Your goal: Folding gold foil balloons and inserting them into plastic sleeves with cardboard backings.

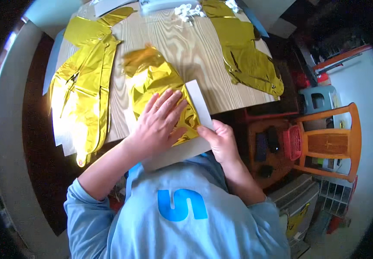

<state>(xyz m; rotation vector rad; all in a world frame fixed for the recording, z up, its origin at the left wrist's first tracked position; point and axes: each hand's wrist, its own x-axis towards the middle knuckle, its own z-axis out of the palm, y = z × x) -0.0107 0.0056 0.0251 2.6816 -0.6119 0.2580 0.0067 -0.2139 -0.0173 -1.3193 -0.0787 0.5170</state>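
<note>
A shiny gold foil balloon (pixel 154 77), flat and creased, lies over a white board (pixel 200 101) at the table's near edge. The foil's far end is smeared by motion. My left hand (pixel 160 118) rests on the foil with its fingers stretched out, pressing it against the board. At the board's right edge, my right hand (pixel 223 140) grips the board, its thumb on top beside the foil and its other fingers mostly hidden underneath. The board's near edge reaches past the table toward my blue shirt.
Larger flat gold foil pieces (pixel 89 77) spread along the table's left side, hanging over its near edge. Another gold foil piece (pixel 242 47) lies at the right. White crumpled bits (pixel 188 12) sit at the back of the wooden table (pixel 199 56). Right stands a wooden chair (pixel 328 143).
</note>
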